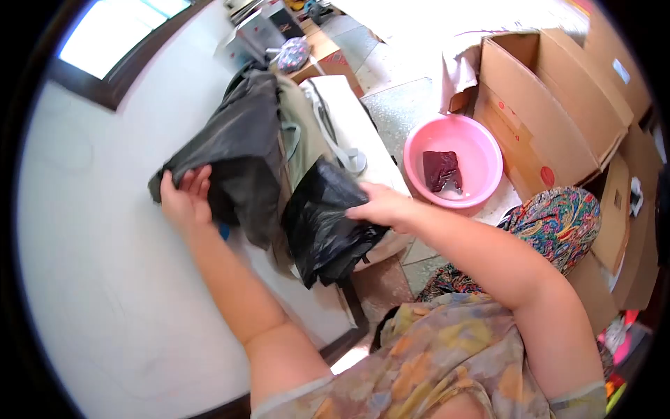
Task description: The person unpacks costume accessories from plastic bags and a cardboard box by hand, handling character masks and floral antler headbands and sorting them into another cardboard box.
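Note:
My left hand [187,201] has its fingers curled at the lower left edge of a dark grey cloth [244,119], lifting that edge. The cloth drapes over a pile of bags by the wall. My right hand [380,208] grips a crumpled black plastic bag [324,223], which hangs in front of the pile. Beside it stand an olive-green bag [299,105] and a white bag [349,112] with a grey strap. What lies under the dark cloth is mostly hidden.
A pink basin [412,150] with a wet dark red cloth [440,171] stands on the tiled floor at right. Large open cardboard boxes [537,105] are beyond it. The white wall [91,244] borders my left side. A smaller box [333,64] sits behind the bags.

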Tool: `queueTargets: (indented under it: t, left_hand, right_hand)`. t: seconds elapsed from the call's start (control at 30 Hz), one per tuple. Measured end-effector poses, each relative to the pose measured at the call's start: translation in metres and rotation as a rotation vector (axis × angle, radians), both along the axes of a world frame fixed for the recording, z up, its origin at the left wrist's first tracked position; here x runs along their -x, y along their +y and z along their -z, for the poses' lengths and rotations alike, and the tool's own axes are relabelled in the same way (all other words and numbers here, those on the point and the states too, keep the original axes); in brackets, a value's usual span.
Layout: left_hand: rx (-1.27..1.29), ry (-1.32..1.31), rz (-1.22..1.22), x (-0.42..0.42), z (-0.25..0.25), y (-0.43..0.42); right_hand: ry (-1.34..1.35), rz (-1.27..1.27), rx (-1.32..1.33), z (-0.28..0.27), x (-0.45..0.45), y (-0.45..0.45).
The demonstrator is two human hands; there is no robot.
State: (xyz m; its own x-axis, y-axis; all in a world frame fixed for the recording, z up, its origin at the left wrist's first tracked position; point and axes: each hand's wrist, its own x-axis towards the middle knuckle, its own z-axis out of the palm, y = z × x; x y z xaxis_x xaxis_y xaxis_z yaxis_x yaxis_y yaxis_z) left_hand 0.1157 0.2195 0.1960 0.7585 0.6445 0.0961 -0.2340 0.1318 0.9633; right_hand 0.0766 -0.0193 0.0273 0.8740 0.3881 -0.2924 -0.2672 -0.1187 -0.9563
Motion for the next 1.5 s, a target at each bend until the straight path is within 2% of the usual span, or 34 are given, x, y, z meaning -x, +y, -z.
queueTargets:
  t: [0.07,0.1,0.17,0.2,0.27,0.4,0.47,0.5,0.57,0.6,0.67,0.73,0.8,0.87,0.9,0.93,1.0,1.07,1.13,1.17,1.23,1.27,1.33,1.4,1.5]
  left_hand:
    - [-0.013,0.006,0.062,0.002,-0.003,0.003]
    - [-0.029,0.031,0.117,0.007,0.001,-0.001]
    - [-0.053,0.109,0.195,0.023,0.02,-0.01]
    - [-0.072,0.155,0.233,0.031,0.032,-0.018]
    - [-0.051,0.228,0.314,0.045,0.066,-0.024]
    - [-0.082,0.168,0.126,0.059,0.076,-0.041]
    - [-0.106,0.187,0.095,0.057,0.077,-0.04]
    - [-0.174,0.177,0.094,0.06,0.074,-0.051]
    - [-0.175,0.136,0.122,0.061,0.08,-0.04]
    - [-0.238,0.096,0.039,0.062,0.08,-0.052]
    - [-0.225,0.128,0.2,0.065,0.085,-0.036]
    - [-0.549,0.203,0.296,0.086,0.077,-0.069]
    - [-0.911,0.349,0.376,0.113,0.057,-0.121]
    - [-1.177,0.322,0.66,0.122,0.058,-0.144]
    - [-1.337,0.256,0.774,0.123,0.052,-0.162]
    - [-1.346,0.232,0.8,0.119,0.053,-0.173]
    - [-1.44,-0.145,0.841,0.1,0.063,-0.196]
    - [-1.271,0.077,0.99,0.074,0.077,-0.221]
    - [-1.217,-0.236,1.143,0.073,0.073,-0.273]
    - [-1.336,-0.332,1.192,0.081,0.059,-0.305]
    - [-1.271,-0.437,1.321,0.085,0.055,-0.357]
    - [-1.191,-0.454,1.383,0.099,0.05,-0.39]
    - [-1.209,-0.648,1.557,0.122,0.049,-0.449]
    - [-1.252,-0.754,1.735,0.151,0.058,-0.507]
    - [-1.159,-0.78,2.093,0.196,0.103,-0.583]
  right_hand:
    - [-0.289,0.183,0.067,0.002,-0.004,0.023]
    - [-0.275,0.2,0.062,0.005,-0.008,0.029]
    - [-0.427,0.162,0.007,0.017,-0.008,0.034]
    - [-0.41,0.155,0.008,0.025,-0.006,0.034]
    - [-0.247,-0.047,-0.043,0.036,-0.003,0.029]
    - [-0.148,-0.084,0.047,0.042,0.008,0.008]
    - [-0.276,0.034,0.167,0.036,0.017,-0.008]
    - [-0.261,0.057,0.075,0.033,0.017,-0.019]
    - [-0.284,0.106,0.104,0.013,0.023,-0.054]
    - [-0.263,0.168,0.118,0.001,0.028,-0.076]
    - [-0.302,0.273,-0.08,-0.028,0.05,-0.127]
    - [-0.368,0.324,-0.071,-0.061,0.079,-0.191]
    - [-0.739,0.533,0.124,-0.071,0.106,-0.251]
    - [-0.702,0.739,-0.004,-0.102,0.163,-0.297]
    - [-0.721,0.872,0.03,-0.114,0.194,-0.321]
    - [-0.736,1.011,0.061,-0.123,0.226,-0.339]
    - [-0.849,1.328,0.234,-0.137,0.295,-0.364]
    - [-0.846,1.603,0.466,-0.138,0.37,-0.38]
    - [-0.746,1.84,0.393,-0.12,0.455,-0.389]
    - [-0.743,1.893,0.4,-0.11,0.49,-0.388]
    - [-0.796,2.077,0.232,-0.087,0.553,-0.37]
    - [-0.786,2.141,0.256,-0.076,0.568,-0.357]
    - [-0.745,2.519,0.654,-0.054,0.586,-0.333]
    - [-0.646,2.665,0.651,-0.025,0.613,-0.31]
    - [-0.188,2.894,0.597,0.04,0.668,-0.269]
